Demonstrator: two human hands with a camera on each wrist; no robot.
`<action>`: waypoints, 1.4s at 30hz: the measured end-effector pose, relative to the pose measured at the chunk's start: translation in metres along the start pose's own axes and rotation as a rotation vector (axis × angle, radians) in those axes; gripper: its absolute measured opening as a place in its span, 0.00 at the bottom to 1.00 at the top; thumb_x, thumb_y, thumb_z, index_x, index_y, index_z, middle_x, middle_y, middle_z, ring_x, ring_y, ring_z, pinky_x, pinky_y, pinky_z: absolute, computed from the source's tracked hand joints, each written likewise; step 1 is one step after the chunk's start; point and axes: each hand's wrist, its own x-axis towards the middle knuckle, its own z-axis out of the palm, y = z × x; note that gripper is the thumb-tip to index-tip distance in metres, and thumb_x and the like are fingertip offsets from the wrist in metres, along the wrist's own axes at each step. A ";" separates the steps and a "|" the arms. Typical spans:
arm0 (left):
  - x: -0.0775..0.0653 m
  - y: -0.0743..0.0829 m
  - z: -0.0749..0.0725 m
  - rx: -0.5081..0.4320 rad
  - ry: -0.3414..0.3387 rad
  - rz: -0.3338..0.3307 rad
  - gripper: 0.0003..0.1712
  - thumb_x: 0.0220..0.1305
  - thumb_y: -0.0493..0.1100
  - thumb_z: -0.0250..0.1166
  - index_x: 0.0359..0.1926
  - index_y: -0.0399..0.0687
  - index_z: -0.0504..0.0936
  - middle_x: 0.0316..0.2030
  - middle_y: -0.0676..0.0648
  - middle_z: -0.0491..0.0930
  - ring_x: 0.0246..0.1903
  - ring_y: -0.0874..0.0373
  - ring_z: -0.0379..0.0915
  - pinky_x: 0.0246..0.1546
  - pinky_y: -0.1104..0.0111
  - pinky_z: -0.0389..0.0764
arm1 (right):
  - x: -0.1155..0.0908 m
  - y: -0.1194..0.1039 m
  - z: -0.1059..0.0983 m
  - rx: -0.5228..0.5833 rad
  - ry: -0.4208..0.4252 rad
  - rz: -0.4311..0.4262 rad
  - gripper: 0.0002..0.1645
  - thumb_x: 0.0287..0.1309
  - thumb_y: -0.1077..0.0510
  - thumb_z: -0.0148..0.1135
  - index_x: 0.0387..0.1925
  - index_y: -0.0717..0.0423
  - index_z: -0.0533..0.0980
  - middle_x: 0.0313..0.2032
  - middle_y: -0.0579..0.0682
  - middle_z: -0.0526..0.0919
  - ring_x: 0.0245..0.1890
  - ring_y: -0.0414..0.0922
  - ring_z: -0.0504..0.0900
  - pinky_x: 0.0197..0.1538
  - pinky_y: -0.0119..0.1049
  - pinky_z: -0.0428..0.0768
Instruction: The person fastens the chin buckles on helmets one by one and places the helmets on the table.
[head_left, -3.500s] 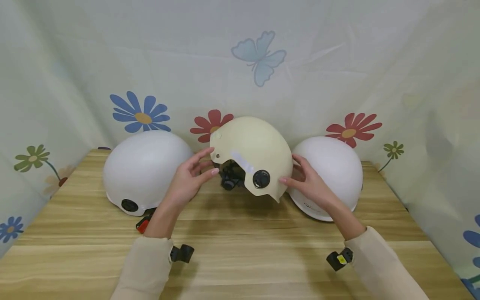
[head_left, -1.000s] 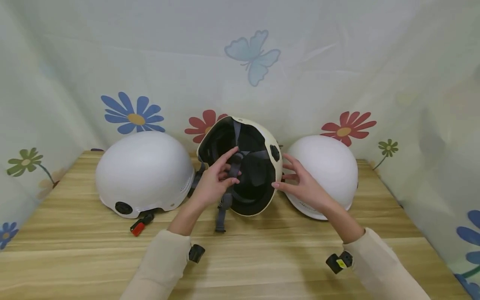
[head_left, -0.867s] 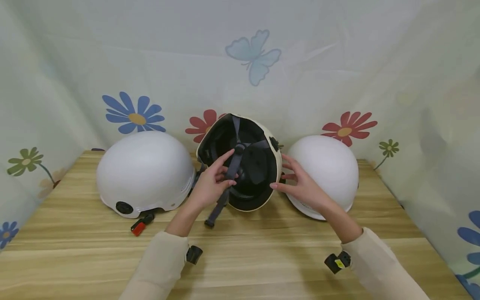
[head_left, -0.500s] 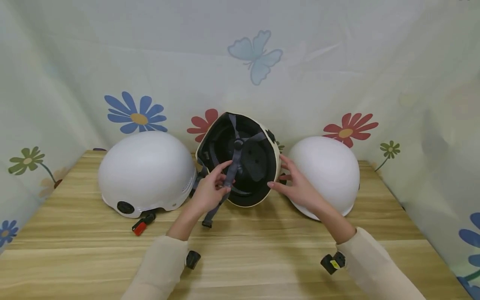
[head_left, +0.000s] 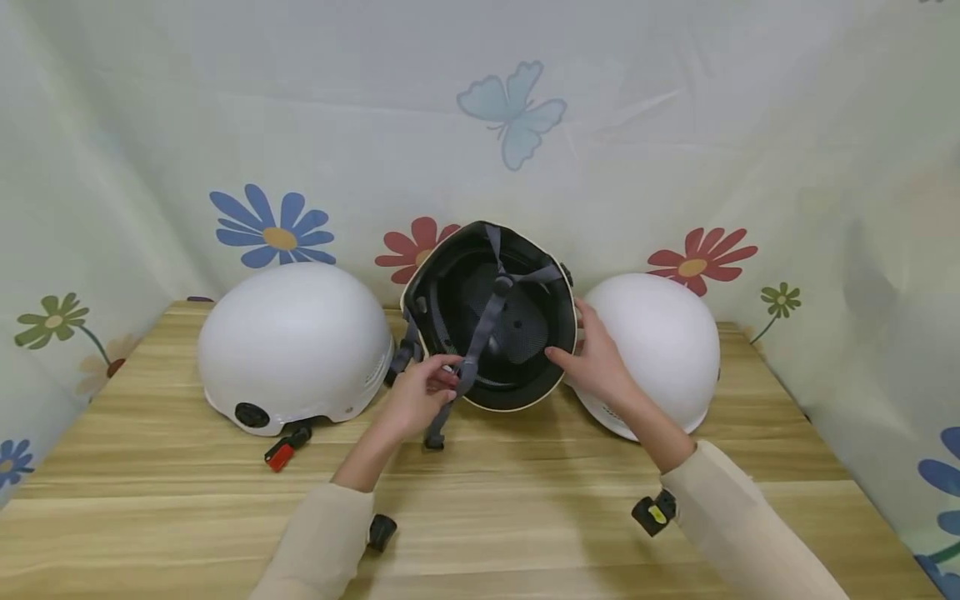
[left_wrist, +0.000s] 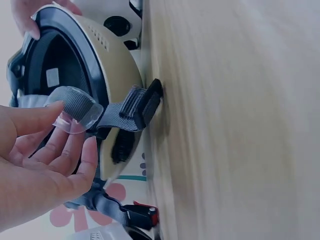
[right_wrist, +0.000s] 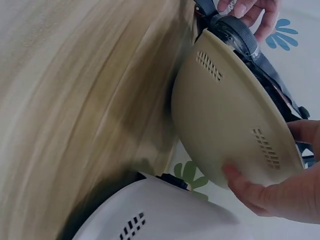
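Wooden table (head_left: 517, 517), flowered backdrop (head_left: 375, 117); left hand (head_left: 414, 396) with strap (head_left: 486, 327) in pinch, right hand (head_left: 602, 363) round helmet rim (head_left: 501, 400)

On the wood-grain surface (head_left: 517, 492), a white helmet (head_left: 296, 342) sits dome up at the left, a black disc (head_left: 251, 414) on its side and a red-and-black buckle (head_left: 280, 454) lying in front. A second white helmet (head_left: 656, 342) sits dome up at the right. Behind hangs a pale fabric backdrop (head_left: 360, 100) printed with a light-blue butterfly (head_left: 517, 117) above blue, red and green flowers (head_left: 280, 237)
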 end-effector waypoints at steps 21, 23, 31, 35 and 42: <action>-0.006 -0.001 -0.027 -0.007 0.140 -0.050 0.24 0.54 0.32 0.65 0.54 0.37 0.74 0.48 0.36 0.64 0.47 0.44 0.63 0.42 0.59 0.75 | -0.017 0.012 0.009 0.435 -0.096 0.188 0.41 0.54 0.68 0.59 0.65 0.60 0.48 0.47 0.67 0.69 0.35 0.44 0.79 0.38 0.43 0.80; -0.006 0.000 -0.030 0.009 0.162 -0.064 0.25 0.54 0.33 0.66 0.54 0.37 0.73 0.48 0.36 0.62 0.45 0.44 0.62 0.42 0.58 0.74 | -0.019 0.013 0.010 0.440 -0.122 0.190 0.42 0.55 0.66 0.60 0.65 0.60 0.48 0.47 0.67 0.70 0.35 0.45 0.79 0.40 0.46 0.79; -0.002 0.000 -0.038 0.049 0.134 -0.062 0.33 0.53 0.33 0.66 0.61 0.41 0.66 0.56 0.34 0.58 0.51 0.42 0.63 0.45 0.55 0.74 | -0.017 0.016 -0.006 0.377 -0.094 0.195 0.46 0.52 0.65 0.62 0.65 0.65 0.45 0.56 0.66 0.64 0.48 0.54 0.73 0.44 0.39 0.77; -0.005 -0.001 -0.036 0.056 0.091 -0.043 0.35 0.53 0.33 0.66 0.62 0.40 0.64 0.57 0.33 0.60 0.52 0.40 0.66 0.45 0.55 0.74 | -0.014 0.017 -0.018 0.326 -0.067 0.187 0.53 0.51 0.65 0.63 0.68 0.61 0.39 0.58 0.65 0.64 0.53 0.57 0.71 0.48 0.40 0.74; -0.008 -0.001 -0.034 -0.038 0.027 -0.017 0.37 0.55 0.37 0.66 0.64 0.39 0.61 0.61 0.35 0.61 0.55 0.40 0.64 0.48 0.54 0.73 | -0.010 0.017 -0.030 0.165 -0.070 0.135 0.50 0.52 0.64 0.63 0.68 0.62 0.43 0.56 0.68 0.61 0.45 0.55 0.75 0.43 0.39 0.72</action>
